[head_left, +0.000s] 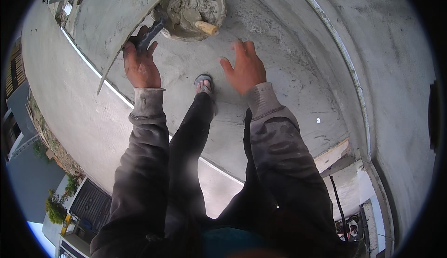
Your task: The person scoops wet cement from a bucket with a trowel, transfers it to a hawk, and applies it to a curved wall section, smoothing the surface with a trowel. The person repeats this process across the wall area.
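My left hand [142, 67] is closed round the dark handle of a plastering float [111, 62]. The float is tilted up on edge, so its long, thin, grey-smeared plate shows nearly side-on. Just beyond that hand stands a round bucket [221, 18] caked with grey mortar [195, 2]. In the mortar lies a trowel with a wooden handle [207, 27], its blade smeared grey and its handle pointing right, across the rim. My right hand [246, 69] hangs below and right of the bucket, empty, its fingers slightly bent and the thumb apart.
Grey wet-looking plaster covers the surface [288, 95] under me, where my sandalled foot [204, 82] stands. Pale metal strips run along the left edge [93, 67] and the right wall [335, 34]. At lower right is a gap beside a wooden edge [331, 156]. Buildings and plants lie far left.
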{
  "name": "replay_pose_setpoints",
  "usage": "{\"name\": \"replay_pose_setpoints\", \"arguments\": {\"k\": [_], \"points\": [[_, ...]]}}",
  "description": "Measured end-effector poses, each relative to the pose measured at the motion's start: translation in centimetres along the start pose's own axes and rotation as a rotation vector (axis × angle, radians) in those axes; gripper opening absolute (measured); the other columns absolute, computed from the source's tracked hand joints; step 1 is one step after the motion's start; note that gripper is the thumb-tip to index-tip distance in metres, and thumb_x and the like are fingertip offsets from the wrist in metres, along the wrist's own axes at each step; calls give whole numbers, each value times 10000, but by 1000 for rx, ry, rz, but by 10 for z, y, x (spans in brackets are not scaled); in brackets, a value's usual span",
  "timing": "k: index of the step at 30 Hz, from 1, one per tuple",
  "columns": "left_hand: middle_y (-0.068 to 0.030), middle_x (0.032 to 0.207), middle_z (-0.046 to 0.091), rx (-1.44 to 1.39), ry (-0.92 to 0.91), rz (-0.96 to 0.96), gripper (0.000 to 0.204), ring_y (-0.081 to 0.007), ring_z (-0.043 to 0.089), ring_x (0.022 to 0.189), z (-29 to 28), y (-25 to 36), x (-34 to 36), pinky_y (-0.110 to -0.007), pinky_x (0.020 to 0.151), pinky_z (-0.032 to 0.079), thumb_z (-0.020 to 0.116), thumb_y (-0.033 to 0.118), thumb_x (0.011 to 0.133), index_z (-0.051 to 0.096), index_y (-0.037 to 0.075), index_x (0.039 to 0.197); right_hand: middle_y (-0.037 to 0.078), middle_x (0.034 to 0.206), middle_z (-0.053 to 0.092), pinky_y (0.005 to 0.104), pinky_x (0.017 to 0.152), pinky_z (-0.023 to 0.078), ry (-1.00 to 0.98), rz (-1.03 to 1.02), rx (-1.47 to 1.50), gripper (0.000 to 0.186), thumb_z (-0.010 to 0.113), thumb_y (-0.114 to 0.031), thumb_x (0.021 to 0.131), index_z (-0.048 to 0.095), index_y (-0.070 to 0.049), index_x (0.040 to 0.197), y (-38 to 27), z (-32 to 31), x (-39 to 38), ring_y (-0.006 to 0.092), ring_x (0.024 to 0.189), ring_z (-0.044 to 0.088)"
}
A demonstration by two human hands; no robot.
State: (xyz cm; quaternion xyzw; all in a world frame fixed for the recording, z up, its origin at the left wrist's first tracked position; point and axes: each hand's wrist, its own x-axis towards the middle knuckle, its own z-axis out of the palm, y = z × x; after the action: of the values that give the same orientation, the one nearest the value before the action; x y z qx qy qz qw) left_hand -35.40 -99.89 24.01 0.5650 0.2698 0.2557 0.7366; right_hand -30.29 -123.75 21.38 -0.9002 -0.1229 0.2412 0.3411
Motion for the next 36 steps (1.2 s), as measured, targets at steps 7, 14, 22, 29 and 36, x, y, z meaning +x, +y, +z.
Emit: {"name": "replay_pose_setpoints", "arguments": {"k": [7, 14, 22, 29, 36], "points": [[-95, 1156, 632, -227, -71, 205, 259, -277, 578, 1169, -16, -76, 103, -508, 1006, 449, 410, 214, 1037, 572, 44, 1147, 237, 1217, 440, 454, 871, 549, -255, -75, -486, 571, 677, -257, 886, 411, -9, 1326, -20, 69, 124, 407, 1027, 627], [-108, 1208, 635, 24, -26, 323, 390, -219, 589, 1139, -40, -123, 170, -353, 923, 468, 433, 321, 1046, 526, 14, 1268, 207, 1145, 625, 445, 904, 542, -680, -128, -1009, 523, 586, -320, 911, 485, -23, 1331, -72, 92, 208, 324, 1088, 638], [-118, 1163, 650, -141, 96, 20, 400, -185, 614, 1022, -67, -155, 204, -284, 797, 472, 537, 349, 993, 551, 22, 1223, 150, 931, 666, 447, 678, 552, -512, -641, -1411, 353, 610, -254, 882, 517, -24, 1134, -114, 11, 218, 315, 750, 683], [-123, 1081, 670, -446, -90, 1, 328, -187, 621, 940, -45, -156, 225, -294, 821, 479, 528, 284, 993, 586, 3, 1151, 136, 738, 657, 448, 605, 534, -343, -576, -1358, 350, 706, -234, 818, 523, -129, 1098, -43, 81, 247, 354, 683, 666], [-106, 949, 693, 83, -7, 321, 313, -200, 618, 925, -41, -144, 235, -287, 858, 444, 538, 247, 971, 631, -44, 1041, 104, 754, 667, 421, 543, 528, -388, -742, -1359, 287, 713, -267, 811, 592, -143, 1041, -109, 50, 200, 299, 644, 678]]}}
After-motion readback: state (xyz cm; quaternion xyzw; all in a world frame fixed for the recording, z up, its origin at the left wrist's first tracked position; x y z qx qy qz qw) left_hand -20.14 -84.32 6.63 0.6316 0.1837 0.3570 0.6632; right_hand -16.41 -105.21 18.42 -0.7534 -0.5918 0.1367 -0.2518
